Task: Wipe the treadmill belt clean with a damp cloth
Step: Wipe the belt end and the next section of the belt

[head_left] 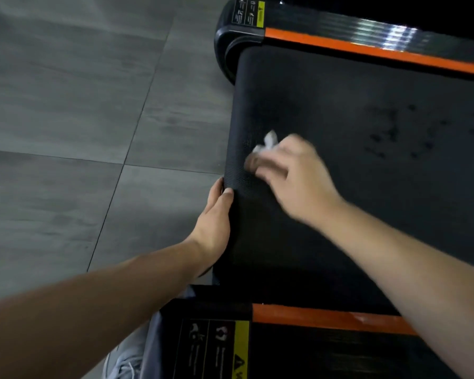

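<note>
Two bare forearms reach in from the bottom of the view, the left forearm (80,310) from the lower left corner and the right forearm (411,258) from the lower right. Grey floor tiles (66,105) with thin dark joints fill the left half. Beside them lies the black treadmill belt (367,201), its finely ribbed end edge facing the floor. It is bordered by two black side rails, the near rail (326,356) at the bottom and the far rail (353,26) at the top. Each has an orange stripe along the belt side and a warning label with a yellow band at its end, the near label (216,348) just beside the left forearm. The left hand (215,222) grips the belt's end edge: the thumb lies on top and one finger curls round the end, while the rest are hidden below. The right hand (293,176) is blurred and rests on the belt near that same edge, just beyond the left hand. Its fingers are curled together and clamped on a crumpled white cloth (268,140), which pokes out past the knuckles and touches the belt. A pale laced shoe (126,362) shows at the bottom edge under the left forearm. Small dark spots (389,132) dot the belt well to the right of the cloth.
</note>
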The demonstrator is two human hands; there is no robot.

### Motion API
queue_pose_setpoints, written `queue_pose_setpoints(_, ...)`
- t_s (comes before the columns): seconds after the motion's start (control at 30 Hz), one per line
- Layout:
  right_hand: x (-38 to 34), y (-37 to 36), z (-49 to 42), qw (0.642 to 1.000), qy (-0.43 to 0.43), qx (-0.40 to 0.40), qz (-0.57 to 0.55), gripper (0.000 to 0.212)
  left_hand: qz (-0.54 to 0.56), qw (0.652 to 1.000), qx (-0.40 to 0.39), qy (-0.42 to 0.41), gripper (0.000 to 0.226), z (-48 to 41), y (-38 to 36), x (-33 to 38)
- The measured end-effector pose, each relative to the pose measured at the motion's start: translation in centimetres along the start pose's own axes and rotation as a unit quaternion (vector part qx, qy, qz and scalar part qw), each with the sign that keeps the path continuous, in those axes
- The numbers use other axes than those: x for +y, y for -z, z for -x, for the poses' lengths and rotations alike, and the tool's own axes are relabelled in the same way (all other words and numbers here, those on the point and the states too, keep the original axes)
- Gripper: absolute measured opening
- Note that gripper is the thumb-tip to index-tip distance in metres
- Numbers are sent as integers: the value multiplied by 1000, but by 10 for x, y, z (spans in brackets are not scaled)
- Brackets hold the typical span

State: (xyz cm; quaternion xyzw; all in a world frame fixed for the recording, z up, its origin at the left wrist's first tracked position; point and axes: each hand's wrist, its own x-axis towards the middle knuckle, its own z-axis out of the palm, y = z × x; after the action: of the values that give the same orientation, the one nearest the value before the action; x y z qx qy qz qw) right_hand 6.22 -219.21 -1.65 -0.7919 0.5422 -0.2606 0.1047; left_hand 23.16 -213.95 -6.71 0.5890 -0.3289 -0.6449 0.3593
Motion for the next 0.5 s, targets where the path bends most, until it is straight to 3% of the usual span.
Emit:
queue_pose_setpoints(0.1, -23, 18, 45, 983, 109, -130, -66, 30, -5, 1000, 5, 2, 48, 1, 0, 2)
queue_pose_setpoints(0.17, -2, 25, 24, 988, 111, -104, -5, 30, -6, 1000, 9, 1, 49, 3, 2, 2)
queue_pose_setpoints(0.27, 25, 20, -5, 998, -51, 0, 35, 30, 10, 1000, 3, 18, 46, 7, 2, 3)
queue_pose_setpoints(0.3, 19, 16, 4, 998, -53, 0, 27, 30, 19, 1000, 3, 22, 50, 7, 2, 3)
queue_pose_setpoints(0.37, -6, 16, 42, 998, 28, -58, -13, 29, 39, 999, 9, 28, 61, 5, 2, 2)
queue_pose_setpoints(0.43, -16, 31, 67, 985, 78, -142, -56, 30, 51, 998, 7, 35, 52, 3, 1, 1)
queue_pose_setpoints(0.5, -3, 39, 54, 987, 86, -136, -27, 30, 46, 999, 2, 27, 46, 3, 2, 3)
